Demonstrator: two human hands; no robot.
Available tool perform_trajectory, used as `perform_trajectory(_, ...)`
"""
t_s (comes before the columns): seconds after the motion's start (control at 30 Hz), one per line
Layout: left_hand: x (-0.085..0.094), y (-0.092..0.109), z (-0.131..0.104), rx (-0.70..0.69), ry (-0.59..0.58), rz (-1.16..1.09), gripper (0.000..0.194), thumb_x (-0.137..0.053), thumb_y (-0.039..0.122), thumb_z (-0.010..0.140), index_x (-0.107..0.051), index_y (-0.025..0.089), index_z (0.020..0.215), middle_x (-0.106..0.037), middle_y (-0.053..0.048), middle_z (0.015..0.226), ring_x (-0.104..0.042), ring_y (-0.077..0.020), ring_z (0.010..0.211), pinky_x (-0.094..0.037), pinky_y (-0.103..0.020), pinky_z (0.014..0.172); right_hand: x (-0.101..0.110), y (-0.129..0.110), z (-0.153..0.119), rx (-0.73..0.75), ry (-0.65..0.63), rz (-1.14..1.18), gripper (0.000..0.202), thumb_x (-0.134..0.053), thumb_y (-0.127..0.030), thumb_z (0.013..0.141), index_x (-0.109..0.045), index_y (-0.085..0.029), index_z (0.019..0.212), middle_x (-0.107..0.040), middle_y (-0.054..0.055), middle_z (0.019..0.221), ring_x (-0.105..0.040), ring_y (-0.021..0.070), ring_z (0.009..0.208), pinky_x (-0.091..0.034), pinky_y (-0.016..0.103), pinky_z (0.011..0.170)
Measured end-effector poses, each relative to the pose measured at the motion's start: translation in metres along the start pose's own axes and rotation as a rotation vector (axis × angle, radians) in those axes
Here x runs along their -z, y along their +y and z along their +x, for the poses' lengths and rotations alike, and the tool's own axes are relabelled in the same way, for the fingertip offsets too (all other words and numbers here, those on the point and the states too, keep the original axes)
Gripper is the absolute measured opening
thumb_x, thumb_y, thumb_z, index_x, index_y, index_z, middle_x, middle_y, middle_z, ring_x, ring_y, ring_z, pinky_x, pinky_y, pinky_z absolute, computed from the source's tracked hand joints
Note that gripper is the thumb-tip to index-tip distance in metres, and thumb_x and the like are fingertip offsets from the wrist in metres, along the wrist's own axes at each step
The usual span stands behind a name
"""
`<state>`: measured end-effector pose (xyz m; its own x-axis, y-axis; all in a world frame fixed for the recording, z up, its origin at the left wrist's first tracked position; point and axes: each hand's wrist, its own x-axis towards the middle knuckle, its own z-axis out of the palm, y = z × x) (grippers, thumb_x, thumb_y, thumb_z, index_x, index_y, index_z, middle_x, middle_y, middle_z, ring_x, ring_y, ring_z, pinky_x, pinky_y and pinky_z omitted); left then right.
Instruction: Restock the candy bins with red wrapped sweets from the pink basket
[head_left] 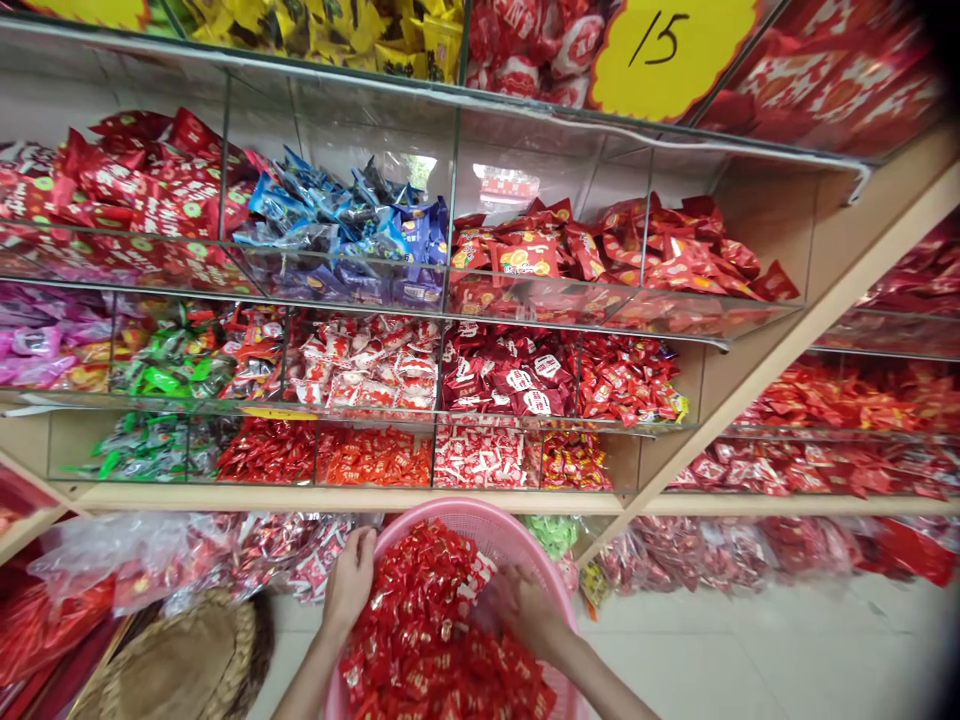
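Observation:
A pink plastic basket (pixel 517 535) full of red-wrapped candies (pixel 420 610) is low in the middle of the head view. My left hand (pixel 352 575) is closed on the basket's left rim, its fingertips at the edge. Inside the basket, on the right, my right hand (pixel 521 605) is among the candies. Motion blur smears its fingers, and what they may hold does not show. Some white-and-red wrapped candies (pixel 476 572) lie just left of that hand, on top of the red ones.
Clear-fronted shelf bins with wrapped candies, such as dark red packets (pixel 517 375), rise ahead. A wooden ledge (pixel 262 498) runs just beyond the basket. Bagged candies (pixel 705 555) line the floor below it. A woven basket (pixel 180 660) stands at left. Pale floor tiles (pixel 720 650) show at right.

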<state>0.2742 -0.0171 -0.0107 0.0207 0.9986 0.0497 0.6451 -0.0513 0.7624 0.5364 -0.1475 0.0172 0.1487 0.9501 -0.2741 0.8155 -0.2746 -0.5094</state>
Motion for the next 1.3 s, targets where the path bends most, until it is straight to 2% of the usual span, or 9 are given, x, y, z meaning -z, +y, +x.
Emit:
perform_trajectory(0.13,0.001,0.001,-0.002,0.009,0.005,0.02,0.041,-0.031,0.048,0.08,-0.055,0.02,0.1,-0.068,-0.007,0.092,-0.063,-0.0202,0.083,-0.047,-0.03,0.073,0.04,-0.01,0.018,0.098,0.235,-0.044,0.03,-0.038,-0.029,0.082,-0.052,-0.014,0.104,-0.055,0.012,0.106,-0.049,0.0209,0.101,-0.035,0.027,0.085)
perform_trajectory(0.23,0.0,0.001,-0.003,0.003,-0.006,0.03,0.043,-0.03,0.048,0.081,-0.054,0.02,0.102,-0.067,-0.007,0.093,-0.063,-0.0206,0.085,-0.046,-0.031,0.074,0.076,-0.023,0.042,0.135,0.378,-0.138,0.028,-0.037,-0.026,0.083,-0.048,-0.016,0.108,-0.052,0.012,0.11,-0.05,0.0196,0.1,-0.037,0.026,0.082)
perform_trajectory(0.33,-0.001,0.001,-0.003,0.003,-0.008,0.041,0.045,-0.03,0.049,0.081,-0.054,0.019,0.104,-0.067,-0.008,0.095,-0.062,-0.0211,0.087,-0.046,-0.031,0.076,0.102,-0.036,0.071,0.007,0.347,-0.257,0.033,-0.043,-0.032,0.082,-0.045,-0.016,0.111,-0.048,0.014,0.114,-0.056,0.02,0.09,-0.041,0.028,0.073)
perform_trajectory(0.43,-0.002,0.003,-0.002,0.021,-0.017,0.051,0.046,-0.029,0.05,0.081,-0.054,0.019,0.105,-0.065,-0.009,0.1,-0.061,-0.0217,0.09,-0.045,-0.032,0.079,0.116,-0.042,0.098,-0.178,0.184,-0.304,0.048,-0.056,-0.042,0.073,-0.046,-0.015,0.11,-0.049,0.017,0.114,-0.059,0.0232,0.088,-0.043,0.03,0.07)
perform_trajectory(0.57,-0.002,0.004,-0.001,0.031,-0.048,0.056,0.048,-0.027,0.051,0.081,-0.052,0.019,0.106,-0.064,-0.01,0.103,-0.06,-0.0221,0.093,-0.044,-0.033,0.082,0.127,-0.039,0.117,-0.255,-0.052,-0.203,0.058,-0.062,-0.05,0.065,-0.047,-0.013,0.106,-0.058,0.016,0.104,-0.063,0.0175,0.065,-0.045,0.028,0.062)
perform_trajectory(0.7,0.0,0.004,-0.001,0.029,-0.071,0.064,0.048,-0.026,0.052,0.081,-0.05,0.02,0.107,-0.063,-0.009,0.103,-0.059,-0.0223,0.095,-0.043,-0.034,0.083,0.131,-0.041,0.121,-0.266,-0.065,-0.223,0.055,-0.062,-0.047,0.066,-0.046,-0.013,0.107,-0.06,0.013,0.102,-0.061,0.0132,0.05,-0.045,0.027,0.058)
perform_trajectory(0.97,0.005,0.003,-0.004,0.048,-0.071,0.102,0.049,-0.024,0.052,0.082,-0.049,0.02,0.109,-0.062,-0.01,0.106,-0.058,-0.0221,0.097,-0.043,-0.033,0.083,0.126,-0.037,0.128,-0.013,0.014,-0.561,0.033,-0.054,-0.032,0.074,-0.056,-0.012,0.1,-0.061,0.016,0.101,-0.059,0.0238,0.092,-0.044,0.031,0.072)
perform_trajectory(1.2,0.007,0.003,-0.005,0.056,-0.06,0.124,0.047,-0.025,0.05,0.082,-0.051,0.02,0.108,-0.064,-0.009,0.103,-0.06,-0.0211,0.093,-0.044,-0.032,0.08,0.126,-0.034,0.137,0.074,0.008,-0.648,0.034,-0.052,-0.025,0.075,-0.056,-0.008,0.104,-0.059,0.021,0.103,-0.057,0.0286,0.096,-0.043,0.037,0.077)
perform_trajectory(1.3,0.01,0.003,-0.008,0.046,-0.06,0.118,0.046,-0.025,0.05,0.082,-0.051,0.021,0.107,-0.065,-0.008,0.101,-0.061,-0.0207,0.092,-0.044,-0.031,0.079,0.126,-0.035,0.139,0.106,0.0,-0.667,0.039,-0.05,-0.02,0.075,-0.05,-0.008,0.112,-0.06,0.021,0.101,-0.057,0.0295,0.095,-0.042,0.04,0.077)
